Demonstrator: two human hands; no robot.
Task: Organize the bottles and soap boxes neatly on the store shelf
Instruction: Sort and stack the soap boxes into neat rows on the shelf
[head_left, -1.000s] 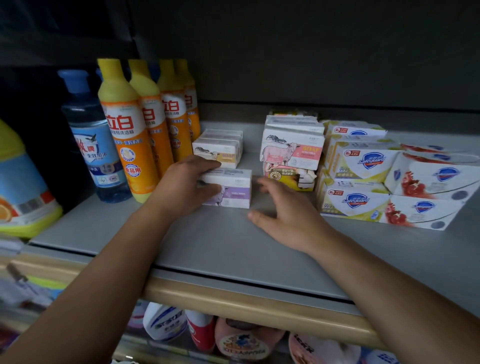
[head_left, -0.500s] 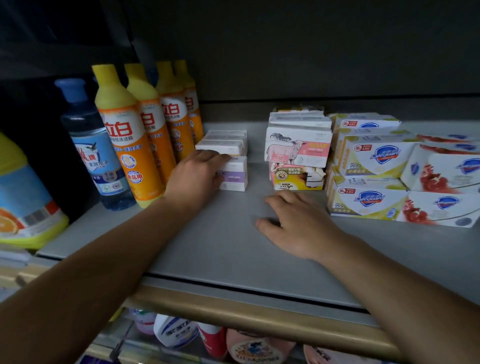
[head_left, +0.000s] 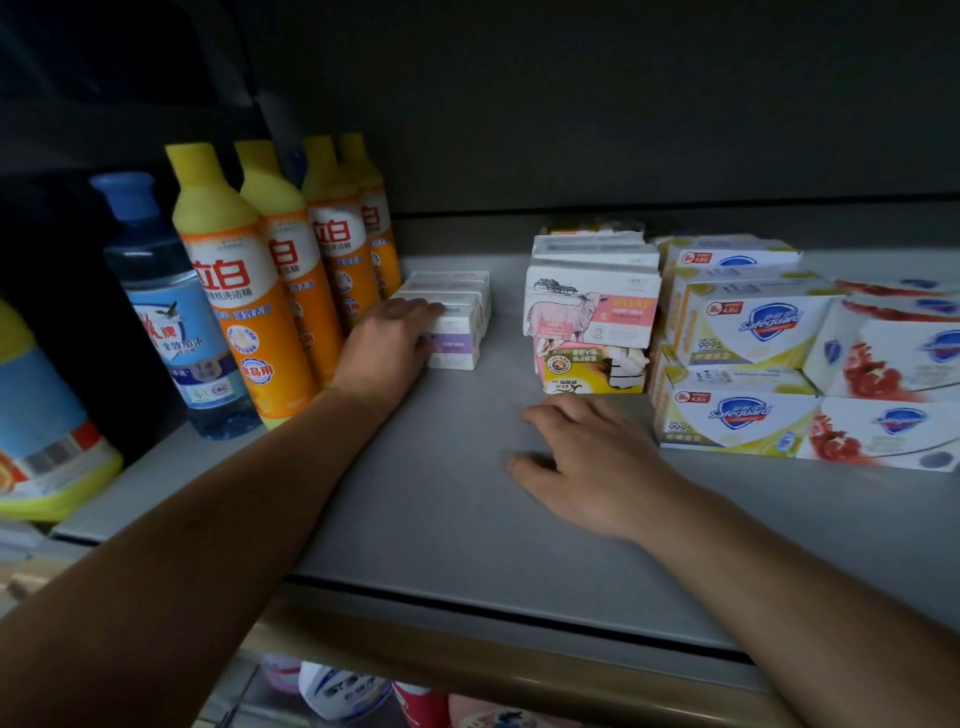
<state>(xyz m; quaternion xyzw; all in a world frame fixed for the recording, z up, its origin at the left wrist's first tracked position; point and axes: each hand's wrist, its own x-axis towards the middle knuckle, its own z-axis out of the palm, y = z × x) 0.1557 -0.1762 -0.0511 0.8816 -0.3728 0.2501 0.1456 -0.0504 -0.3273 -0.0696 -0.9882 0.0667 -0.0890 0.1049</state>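
Head cam looks down onto a grey store shelf (head_left: 467, 493) with both arms reaching in. Left hand (head_left: 387, 345) sits on the front white soap box with a purple label (head_left: 454, 348), fingers laid over its top and left end, so that grip is resting on the box; can't tell if the thumb wraps it. That box is pushed up against a stack of the same white boxes (head_left: 452, 288), right beside the row of yellow-capped orange dish soap bottles (head_left: 244, 291) with big red Chinese characters on a white label. Further left is a blue-capped clear bottle (head_left: 166, 312) with a bird logo, and a yellow and blue jug (head_left: 41, 415) at the edge. Right hand (head_left: 587, 462) lies flat on the bare shelf, fingers relaxed and apart, holding nothing. Just behind it is a white box with a sheep drawing reading "SOAP" (head_left: 592, 312), stacked on a yellow box (head_left: 587, 371). Right of those are Safeguard boxes (head_left: 743, 332) in two layers, "99.9" printed on them, some with a red fruit picture (head_left: 883, 364).
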